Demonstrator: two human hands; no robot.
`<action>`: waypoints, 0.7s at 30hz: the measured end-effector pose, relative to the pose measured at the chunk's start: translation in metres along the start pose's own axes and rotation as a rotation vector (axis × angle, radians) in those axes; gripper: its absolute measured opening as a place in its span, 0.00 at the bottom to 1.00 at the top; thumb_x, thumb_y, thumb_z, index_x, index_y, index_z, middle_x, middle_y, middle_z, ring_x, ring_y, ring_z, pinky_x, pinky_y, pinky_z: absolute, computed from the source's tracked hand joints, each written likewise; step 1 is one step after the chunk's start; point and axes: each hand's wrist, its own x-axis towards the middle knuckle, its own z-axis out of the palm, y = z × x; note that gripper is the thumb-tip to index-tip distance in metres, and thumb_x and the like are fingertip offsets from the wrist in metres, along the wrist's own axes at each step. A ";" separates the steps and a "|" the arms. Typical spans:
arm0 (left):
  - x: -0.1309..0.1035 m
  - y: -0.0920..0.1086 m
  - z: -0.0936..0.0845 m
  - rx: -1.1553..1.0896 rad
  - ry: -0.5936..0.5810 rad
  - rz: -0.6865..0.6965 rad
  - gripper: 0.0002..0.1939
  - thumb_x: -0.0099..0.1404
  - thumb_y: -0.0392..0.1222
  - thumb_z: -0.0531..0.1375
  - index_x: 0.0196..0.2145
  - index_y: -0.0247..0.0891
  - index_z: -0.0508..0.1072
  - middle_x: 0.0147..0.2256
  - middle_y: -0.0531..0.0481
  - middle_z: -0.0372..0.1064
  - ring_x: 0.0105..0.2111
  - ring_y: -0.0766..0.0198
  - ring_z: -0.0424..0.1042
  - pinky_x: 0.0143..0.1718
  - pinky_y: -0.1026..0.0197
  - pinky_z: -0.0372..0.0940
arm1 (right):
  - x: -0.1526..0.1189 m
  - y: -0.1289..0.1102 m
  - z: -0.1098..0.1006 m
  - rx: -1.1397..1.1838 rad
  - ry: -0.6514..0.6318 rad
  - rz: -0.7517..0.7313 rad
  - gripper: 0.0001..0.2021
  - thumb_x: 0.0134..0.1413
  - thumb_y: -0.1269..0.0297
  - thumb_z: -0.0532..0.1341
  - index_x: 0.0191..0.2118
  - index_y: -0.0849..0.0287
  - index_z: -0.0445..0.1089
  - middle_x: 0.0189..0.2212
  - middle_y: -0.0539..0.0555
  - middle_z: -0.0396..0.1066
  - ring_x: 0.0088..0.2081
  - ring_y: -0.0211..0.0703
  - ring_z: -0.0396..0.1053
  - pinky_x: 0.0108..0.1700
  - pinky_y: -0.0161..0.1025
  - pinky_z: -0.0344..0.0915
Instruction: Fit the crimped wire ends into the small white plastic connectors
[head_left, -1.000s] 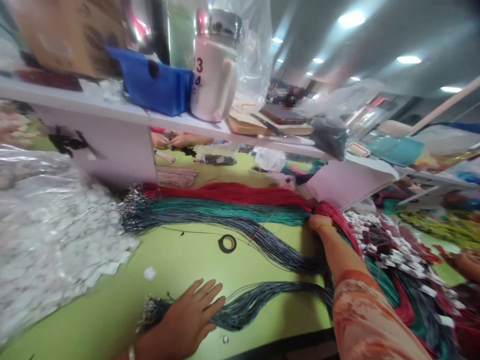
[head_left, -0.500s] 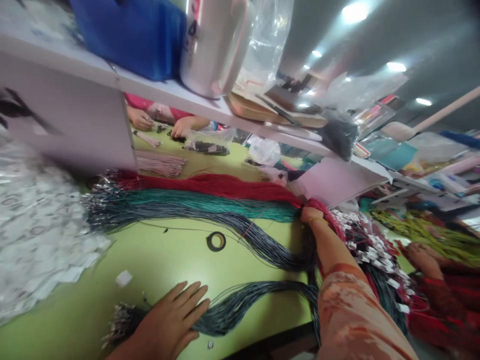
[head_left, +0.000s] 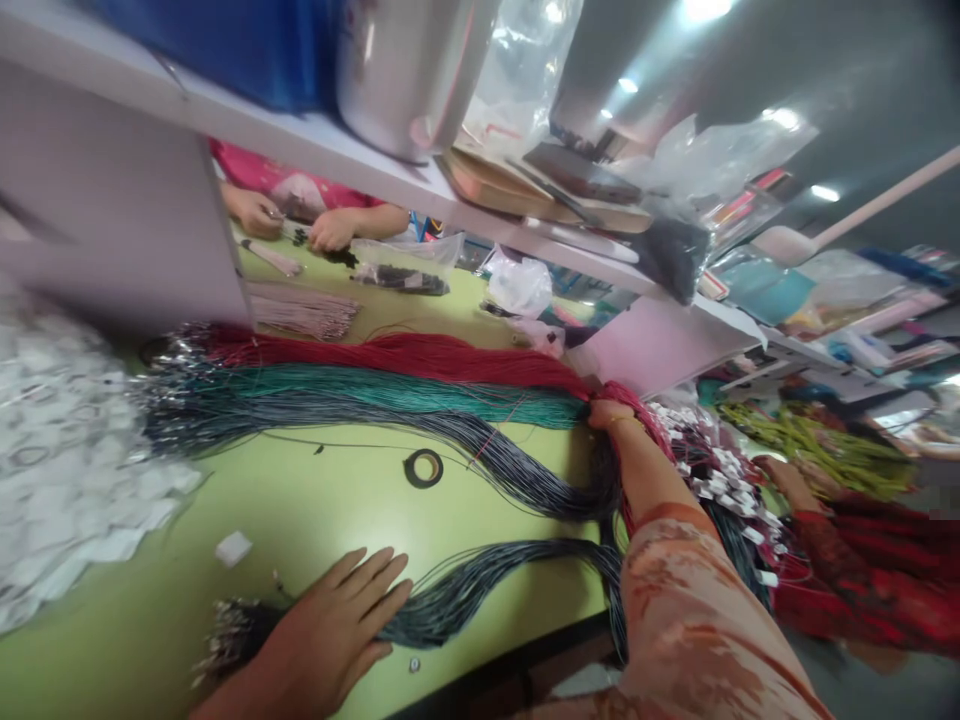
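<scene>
My left hand (head_left: 341,615) lies flat with its fingers stretched out, over the near bundle of dark wires (head_left: 465,595). The metal-tipped ends (head_left: 225,635) of that bundle stick out on the far side of the wrist. My right hand (head_left: 609,412) reaches forward and is closed round wires at the right end of the long bundles; its fingers are partly hidden. Leftward from it stretch a red wire bundle (head_left: 420,358), a green wire bundle (head_left: 390,387) and a dark grey wire bundle (head_left: 517,475), side by side on the green table (head_left: 315,520).
A roll of black tape (head_left: 424,468) lies mid-table. White connectors (head_left: 67,460) in a plastic bag heap up at the left. A shelf (head_left: 300,145) bearing a white mug (head_left: 405,80) crosses above. Across it a person's hands (head_left: 334,230) work; another person's sleeve (head_left: 862,550) is at right.
The whole view has shifted slightly, so the table and shelf appear a little higher and further left. Both my hands keep their places on the wires.
</scene>
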 end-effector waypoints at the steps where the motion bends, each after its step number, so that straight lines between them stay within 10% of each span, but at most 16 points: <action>1: 0.000 0.000 0.001 -0.011 0.004 -0.001 0.25 0.68 0.49 0.54 0.60 0.45 0.63 0.61 0.49 0.61 0.59 0.56 0.61 0.60 0.54 0.53 | -0.001 0.001 0.000 -0.016 -0.018 0.008 0.12 0.43 0.72 0.61 0.35 0.68 0.78 0.35 0.70 0.74 0.38 0.51 0.73 0.44 0.43 0.64; 10: -0.001 0.000 0.000 -0.023 0.001 -0.017 0.24 0.69 0.47 0.52 0.61 0.46 0.62 0.60 0.48 0.62 0.60 0.57 0.59 0.61 0.53 0.52 | -0.025 0.002 -0.012 0.010 -0.029 -0.143 0.19 0.50 0.63 0.58 0.48 0.60 0.74 0.44 0.60 0.75 0.44 0.46 0.72 0.44 0.33 0.63; 21: 0.002 0.008 -0.011 -0.014 -0.075 -0.058 0.22 0.67 0.44 0.54 0.59 0.43 0.64 0.60 0.44 0.62 0.59 0.52 0.61 0.59 0.46 0.55 | -0.085 -0.053 -0.032 0.026 0.066 -0.277 0.17 0.51 0.61 0.57 0.44 0.64 0.72 0.41 0.65 0.75 0.43 0.50 0.72 0.43 0.38 0.62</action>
